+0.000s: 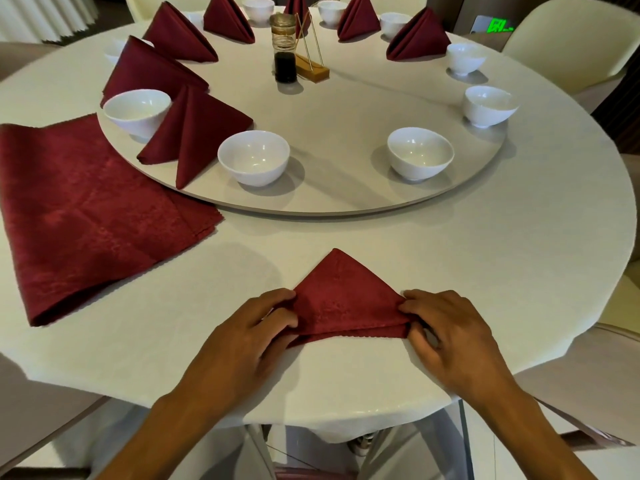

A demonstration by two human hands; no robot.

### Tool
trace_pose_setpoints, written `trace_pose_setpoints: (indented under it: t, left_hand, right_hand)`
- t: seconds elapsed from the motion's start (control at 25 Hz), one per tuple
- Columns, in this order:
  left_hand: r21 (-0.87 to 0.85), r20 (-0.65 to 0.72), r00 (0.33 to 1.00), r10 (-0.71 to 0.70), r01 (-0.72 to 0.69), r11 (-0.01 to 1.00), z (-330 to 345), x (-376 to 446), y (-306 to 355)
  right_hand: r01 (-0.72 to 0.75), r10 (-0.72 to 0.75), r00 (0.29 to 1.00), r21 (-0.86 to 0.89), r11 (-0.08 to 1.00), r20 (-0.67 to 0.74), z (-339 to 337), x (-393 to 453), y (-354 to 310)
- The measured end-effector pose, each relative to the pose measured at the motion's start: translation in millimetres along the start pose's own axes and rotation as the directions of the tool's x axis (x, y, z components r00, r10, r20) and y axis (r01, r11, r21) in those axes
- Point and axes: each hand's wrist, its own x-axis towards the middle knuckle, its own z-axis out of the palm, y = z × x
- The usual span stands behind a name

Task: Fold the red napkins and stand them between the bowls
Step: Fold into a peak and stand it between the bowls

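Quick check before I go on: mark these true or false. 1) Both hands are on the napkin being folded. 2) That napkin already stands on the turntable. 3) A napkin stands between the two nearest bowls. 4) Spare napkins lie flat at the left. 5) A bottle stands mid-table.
1) True: the left hand and right hand pinch the triangle napkin.
2) False: it lies flat on the tablecloth, off the turntable.
3) False: the gap between the nearest bowls is bare.
4) True: spare napkins.
5) True: bottle.
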Motion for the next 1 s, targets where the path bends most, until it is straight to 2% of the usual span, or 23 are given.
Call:
trace_pose_setpoints:
  t: [0.12,0.28,0.36,0.44,0.56,0.68,0.8,0.88,0.92,1.0]
  left_hand:
    - [0.032,-0.027,0.999,0.038,-0.037,0.999,4,-12,-1]
    - [0.142,-0.058,0.993,0.099,-0.090,0.986,6,-16,-7]
    - [0.192,-0.049,0.997,0.062,-0.051,0.980,8,-16,-4]
    - [0.221,0.000,0.999,-0.042,0.041,0.974,2,-11,10]
    - [0.243,-0.021,0.993,-0.116,0.118,0.963,-6,6,34]
    - [0.245,0.016,0.994,-0.112,0.105,0.964,8,40,48]
    - [0.216,0.166,0.971,-0.170,0.133,0.967,35,56,43]
    - [0.222,0.143,0.979,-0.148,0.114,0.968,43,52,36]
    - [0.217,0.135,0.982,-0.128,0.097,0.971,45,50,33]
    - [0.244,0.142,0.987,-0.073,0.037,0.969,50,47,25]
  right_hand:
    - [0.008,-0.011,0.999,-0.059,0.998,-0.051,0,-5,5]
    - [0.040,-0.044,0.998,-0.098,0.994,-0.046,-1,-12,7]
    - [0.032,-0.040,0.996,-0.091,0.995,-0.080,-1,-15,9]
    - [0.018,-0.025,0.995,-0.077,0.997,-0.094,-3,-17,10]
    - [0.018,-0.022,0.999,-0.098,0.995,-0.047,-7,-16,4]
    - [-0.017,0.015,0.999,-0.059,0.998,-0.034,-6,-15,-1]
    - [-0.083,0.077,0.993,-0.069,0.994,-0.086,-10,-17,-6]
    - [-0.122,0.102,0.982,-0.123,0.985,-0.157,-8,-12,-30]
    - [-0.126,0.107,0.984,-0.129,0.984,-0.141,-2,-3,-45]
    - [-0.117,0.124,0.991,-0.121,0.986,0.047,17,22,-79]
